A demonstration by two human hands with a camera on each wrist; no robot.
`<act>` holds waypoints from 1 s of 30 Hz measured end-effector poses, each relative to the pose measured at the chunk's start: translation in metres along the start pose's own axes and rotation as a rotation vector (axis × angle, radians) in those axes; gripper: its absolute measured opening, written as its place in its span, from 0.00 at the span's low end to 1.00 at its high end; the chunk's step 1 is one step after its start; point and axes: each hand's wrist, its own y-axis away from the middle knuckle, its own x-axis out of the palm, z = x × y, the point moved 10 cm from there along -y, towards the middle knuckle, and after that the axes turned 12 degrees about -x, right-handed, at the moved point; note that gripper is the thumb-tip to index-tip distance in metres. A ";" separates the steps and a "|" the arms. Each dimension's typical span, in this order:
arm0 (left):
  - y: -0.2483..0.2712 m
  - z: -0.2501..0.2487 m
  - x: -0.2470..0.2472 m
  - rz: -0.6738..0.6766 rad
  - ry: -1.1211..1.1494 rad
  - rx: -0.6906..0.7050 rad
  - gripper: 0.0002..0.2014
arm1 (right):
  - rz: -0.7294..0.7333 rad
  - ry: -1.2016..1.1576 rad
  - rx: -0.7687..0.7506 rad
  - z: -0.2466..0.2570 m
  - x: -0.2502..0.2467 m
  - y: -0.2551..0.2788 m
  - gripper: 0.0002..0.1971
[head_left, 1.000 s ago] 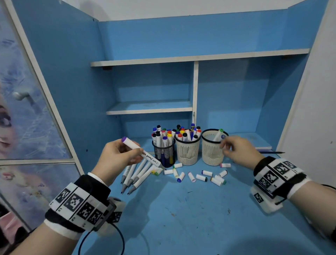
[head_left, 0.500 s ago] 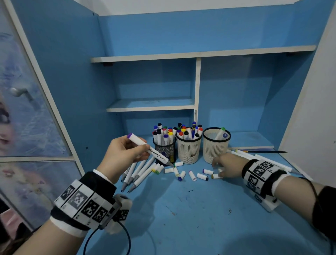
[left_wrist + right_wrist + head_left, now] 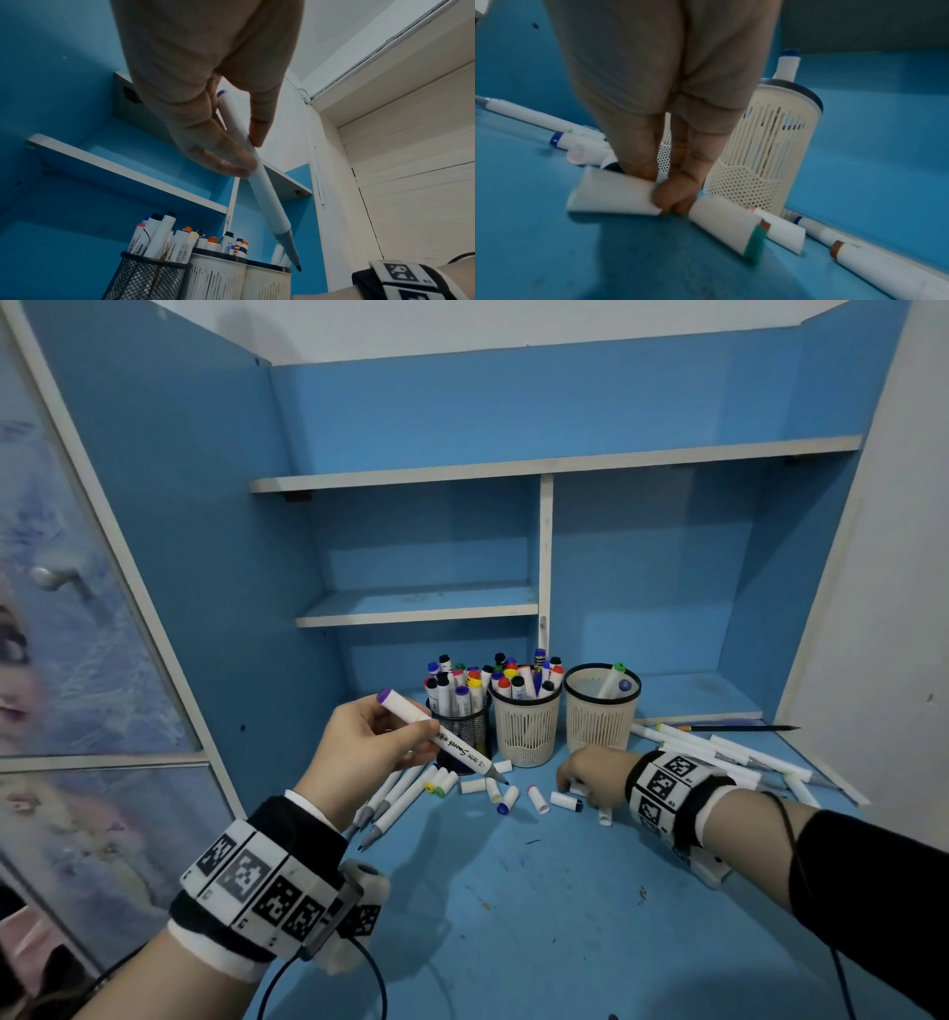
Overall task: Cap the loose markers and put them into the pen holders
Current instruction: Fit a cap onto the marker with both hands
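My left hand holds a white marker up in front of the black mesh holder. The marker's purple end points up-left and its bare grey tip down-right. In the left wrist view the left hand has its thumb and fingers clamped on the marker's barrel. My right hand is down on the desk among the loose caps. In the right wrist view the right hand pinches the end of a white cap. A green-ended cap lies beside it.
Two cream holders stand by the black one: the middle is full, the right holds two markers. Uncapped markers lie at the left and the right. A dark pencil lies at the back right. Shelves hang above.
My right hand has come down from the right cream holder to the caps on the desk and closed on one. The left hand has kept hold of the purple-ended marker.
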 end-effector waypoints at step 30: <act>0.011 0.022 0.054 0.114 0.237 -0.052 0.06 | -1.272 -1.672 0.090 0.012 -0.035 0.144 0.13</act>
